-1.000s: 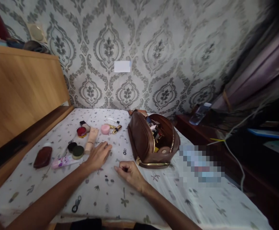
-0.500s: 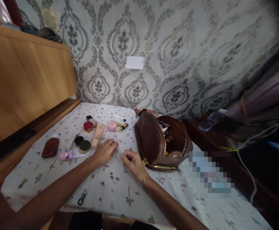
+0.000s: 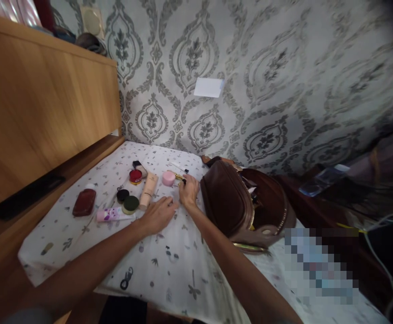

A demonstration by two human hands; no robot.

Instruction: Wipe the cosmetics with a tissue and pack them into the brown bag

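Note:
My left hand (image 3: 160,214) rests on the patterned cloth with its fingers loosely stretched out, holding nothing, near the beige tube (image 3: 148,191). My right hand (image 3: 189,191) reaches farther back, its fingers closed over a small black-and-gold lipstick (image 3: 183,181) that they mostly hide. Left of those fingers sit a round pink jar (image 3: 168,178) and another slim gold piece (image 3: 178,176). A thin white item with a dark end (image 3: 180,167) lies just behind. Close to my right wrist stands the brown cosmetic bag (image 3: 226,198), unzipped, with several small items inside.
Left on the cloth lie a red-lidded jar (image 3: 135,176), a dark green-lidded jar (image 3: 130,204), a small black round item (image 3: 122,195), a pink-and-white tube (image 3: 112,214) and a reddish-brown bottle (image 3: 84,202). A wooden cabinet (image 3: 54,103) borders the left; a blurred patch (image 3: 321,265) is at right.
My right hand has moved forward from beside the bag to the lipstick, closing over it. My left hand stays on the cloth near the beige tube. The view has shifted slightly.

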